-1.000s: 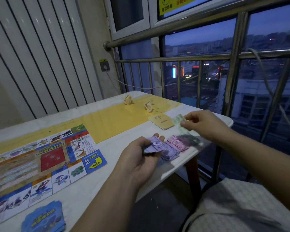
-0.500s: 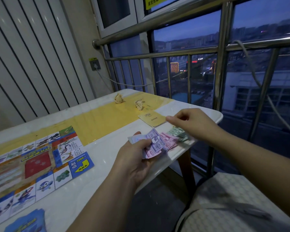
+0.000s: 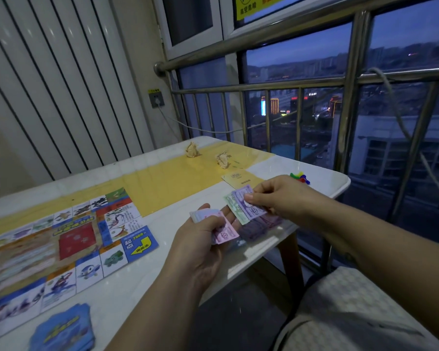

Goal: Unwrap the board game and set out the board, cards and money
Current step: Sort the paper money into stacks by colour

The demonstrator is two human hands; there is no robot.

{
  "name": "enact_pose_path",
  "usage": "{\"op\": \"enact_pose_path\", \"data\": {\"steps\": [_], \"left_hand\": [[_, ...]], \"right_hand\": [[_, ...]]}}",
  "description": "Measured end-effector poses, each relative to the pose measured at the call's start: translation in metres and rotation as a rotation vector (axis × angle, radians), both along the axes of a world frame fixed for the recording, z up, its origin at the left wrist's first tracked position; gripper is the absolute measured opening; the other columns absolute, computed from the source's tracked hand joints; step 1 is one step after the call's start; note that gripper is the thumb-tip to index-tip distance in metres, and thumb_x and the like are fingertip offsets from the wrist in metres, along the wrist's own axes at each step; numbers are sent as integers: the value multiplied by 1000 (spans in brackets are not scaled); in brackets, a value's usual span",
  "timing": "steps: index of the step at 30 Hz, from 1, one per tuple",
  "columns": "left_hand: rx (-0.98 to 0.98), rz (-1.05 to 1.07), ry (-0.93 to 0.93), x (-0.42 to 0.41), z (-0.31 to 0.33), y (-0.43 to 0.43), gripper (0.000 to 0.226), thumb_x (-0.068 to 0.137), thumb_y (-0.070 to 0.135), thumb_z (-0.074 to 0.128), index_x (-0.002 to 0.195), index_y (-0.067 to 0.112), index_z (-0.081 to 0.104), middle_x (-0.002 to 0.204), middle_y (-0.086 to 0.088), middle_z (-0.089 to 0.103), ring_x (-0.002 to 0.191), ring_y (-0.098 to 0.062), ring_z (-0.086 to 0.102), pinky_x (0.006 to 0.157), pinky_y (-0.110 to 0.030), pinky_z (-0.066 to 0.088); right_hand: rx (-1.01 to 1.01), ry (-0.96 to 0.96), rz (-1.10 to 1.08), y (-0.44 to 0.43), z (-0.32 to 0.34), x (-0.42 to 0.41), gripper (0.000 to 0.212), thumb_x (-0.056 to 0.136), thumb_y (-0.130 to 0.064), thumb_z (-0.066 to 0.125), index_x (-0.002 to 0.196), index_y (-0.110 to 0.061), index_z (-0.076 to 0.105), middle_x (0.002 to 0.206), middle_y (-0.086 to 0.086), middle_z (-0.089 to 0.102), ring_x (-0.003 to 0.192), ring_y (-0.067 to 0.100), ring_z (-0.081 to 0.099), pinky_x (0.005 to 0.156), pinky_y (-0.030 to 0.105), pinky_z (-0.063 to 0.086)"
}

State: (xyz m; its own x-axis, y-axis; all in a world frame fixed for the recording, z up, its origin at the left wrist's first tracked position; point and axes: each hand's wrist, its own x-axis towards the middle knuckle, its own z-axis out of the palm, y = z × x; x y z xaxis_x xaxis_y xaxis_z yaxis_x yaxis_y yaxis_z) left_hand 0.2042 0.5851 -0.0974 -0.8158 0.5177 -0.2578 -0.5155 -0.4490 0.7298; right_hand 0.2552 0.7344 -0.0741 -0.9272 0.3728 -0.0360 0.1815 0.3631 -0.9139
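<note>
The game board point(image 3: 61, 244) lies unfolded on the left of the white table point(image 3: 137, 282). A blue stack of cards point(image 3: 64, 328) sits at the near edge. My left hand point(image 3: 203, 239) grips a stack of play money point(image 3: 213, 224), a pink note on top. My right hand point(image 3: 287, 198) pinches a purple note point(image 3: 249, 202) over a green one point(image 3: 235, 209), just above more notes point(image 3: 259, 226) spread on the table's right edge.
A tan booklet point(image 3: 240, 179) lies beyond the money, with coloured plastic pawns point(image 3: 300, 178) near the far right corner. Two crumpled paper scraps point(image 3: 193, 150) sit on the yellow strip. A steel railing point(image 3: 345, 117) and window stand right behind the table. A cushioned seat point(image 3: 352, 307) is at lower right.
My right hand, which had set a green note down on the table, now holds a purple and a green note beside my left hand. The view has shifted slightly.
</note>
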Motion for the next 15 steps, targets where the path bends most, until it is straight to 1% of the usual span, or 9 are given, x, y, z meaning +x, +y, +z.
{"op": "enact_pose_path", "data": {"steps": [2, 4, 6, 7, 10, 11, 12, 14, 15], "left_hand": [[-19, 5, -5, -2, -1, -2, 36, 93, -8, 45, 127, 3, 48, 99, -21, 64, 79, -28, 66, 53, -37, 57], [-31, -5, 10, -2, -4, -2, 34, 93, -5, 49, 126, 1, 50, 100, -20, 65, 77, -26, 67, 54, -35, 59], [-46, 7, 24, -2, -6, -2, 38, 93, -6, 48, 130, 2, 48, 107, -20, 64, 77, -26, 67, 52, -31, 58], [-59, 31, 27, -4, -7, -3, 40, 92, -8, 47, 131, 4, 48, 109, -19, 63, 78, -26, 65, 50, -30, 57], [-80, 109, 15, -12, -8, -11, 39, 91, -9, 49, 127, 7, 51, 109, -20, 63, 77, -25, 64, 46, -33, 54], [-86, 130, 4, -15, -9, -15, 38, 90, -8, 50, 125, 6, 52, 103, -19, 65, 76, -24, 64, 45, -32, 54], [-91, 147, -8, -18, -9, -19, 37, 90, -7, 52, 124, 5, 53, 96, -17, 66, 75, -23, 64, 43, -29, 53], [-88, 163, -25, -23, -10, -25, 36, 89, -6, 55, 124, 1, 54, 88, -16, 66, 74, -23, 65, 42, -25, 53], [-87, 165, -32, -25, -11, -27, 36, 88, -6, 56, 124, -1, 54, 86, -16, 67, 73, -24, 65, 42, -24, 53]], "right_hand": [[29, -5, 10, -6, -1, -3, 22, 87, -26, 66, 74, -8, 67, 70, 7, 63, 63, 14, 54, 58, 25, 42], [112, 2, 41, -15, -3, -6, 28, 87, -27, 66, 74, -2, 67, 65, 7, 57, 57, 12, 47, 53, 21, 38], [188, 28, 67, -20, -5, -9, 36, 88, -28, 65, 80, 7, 66, 64, 8, 54, 57, 15, 44, 54, 23, 37], [204, 45, 64, -20, -4, -9, 36, 88, -28, 65, 81, 8, 66, 64, 9, 53, 59, 17, 44, 56, 26, 37], [232, 81, 2, -10, 5, -8, 26, 86, -29, 67, 85, -3, 71, 68, 6, 57, 62, 16, 47, 59, 27, 39], [266, 79, -23, -7, 5, -9, 21, 85, -30, 69, 89, -9, 71, 72, 4, 60, 63, 14, 51, 59, 24, 40], [316, 59, -42, -4, 4, -11, 21, 83, -31, 70, 96, -15, 69, 76, 0, 63, 65, 11, 54, 57, 21, 40], [450, -21, -62, -3, -6, -15, 31, 81, -36, 71, 109, -23, 64, 82, -6, 63, 72, 8, 57, 60, 22, 42], [530, -59, -79, -2, -13, -17, 36, 80, -40, 71, 113, -26, 62, 85, -8, 62, 76, 8, 57, 65, 26, 44]]}}
